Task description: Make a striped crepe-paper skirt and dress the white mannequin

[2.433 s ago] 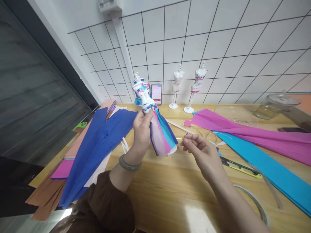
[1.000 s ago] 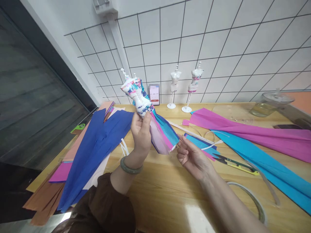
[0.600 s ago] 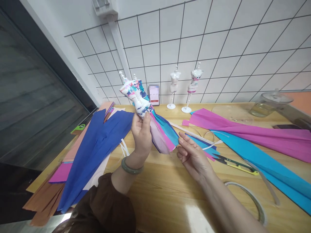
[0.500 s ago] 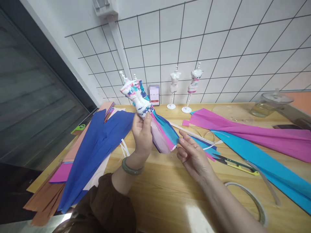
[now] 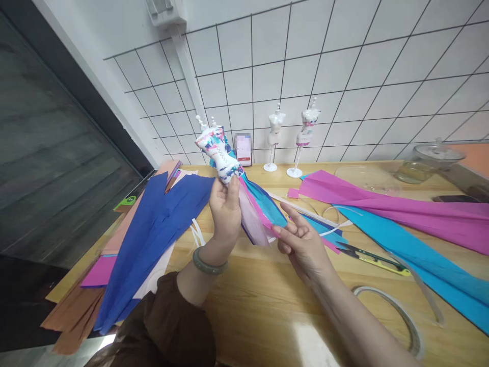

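My left hand (image 5: 225, 209) is closed round the lower body of a small white mannequin (image 5: 226, 159) painted in bright patches, which tilts to the left. From its hip hangs a paper skirt (image 5: 272, 206) in blue, teal, pink and pale lilac panels. At the skirt's lower hem, the thumb of my right hand (image 5: 307, 250) lies on the pink strip, with the index finger stretched out beside the teal panel. Part of the hem and the other fingertips cover one another. Behind the held mannequin, another one in blue is partly hidden.
Two small mannequins on stands (image 5: 270, 167) and a phone (image 5: 243, 149) stand by the tiled wall. Blue paper (image 5: 153, 239) lies left; pink paper (image 5: 382, 204) and cyan paper (image 5: 412, 265) lie right. Thread snips (image 5: 376, 259), a tape ring (image 5: 405, 316) and a glass teapot (image 5: 416, 165) are also there.
My right thumb has come onto the pink strip at the skirt's hem, and the teal panel has spread wider. The held mannequin has shifted slightly right with my left hand.
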Available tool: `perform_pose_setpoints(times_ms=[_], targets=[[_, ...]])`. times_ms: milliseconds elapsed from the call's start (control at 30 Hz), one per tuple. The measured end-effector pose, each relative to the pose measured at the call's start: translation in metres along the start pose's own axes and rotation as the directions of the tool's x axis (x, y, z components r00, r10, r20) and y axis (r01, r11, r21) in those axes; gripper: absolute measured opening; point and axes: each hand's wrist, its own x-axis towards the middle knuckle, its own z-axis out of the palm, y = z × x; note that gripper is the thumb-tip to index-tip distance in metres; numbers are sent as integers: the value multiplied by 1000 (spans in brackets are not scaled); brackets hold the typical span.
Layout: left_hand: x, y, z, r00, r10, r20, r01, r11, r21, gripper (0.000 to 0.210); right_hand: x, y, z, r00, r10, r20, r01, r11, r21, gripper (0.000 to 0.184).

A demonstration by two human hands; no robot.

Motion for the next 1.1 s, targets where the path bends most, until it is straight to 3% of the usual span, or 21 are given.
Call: perform_pose_setpoints(times_ms=[333, 800, 1100], targets=[[5, -3, -1, 999, -32, -8, 32, 999, -42, 19, -6, 0, 5, 999, -33, 2, 33, 999, -41, 75], [2, 0, 3, 995, -103, -12, 101, 990, -103, 21, -8, -2, 8, 999, -21, -32, 23, 998, 57, 69], [6, -5, -2, 986, -163, -44, 157, 980, -119, 22, -10, 1, 8, 997, -79, -8, 78, 989, -128, 66]])
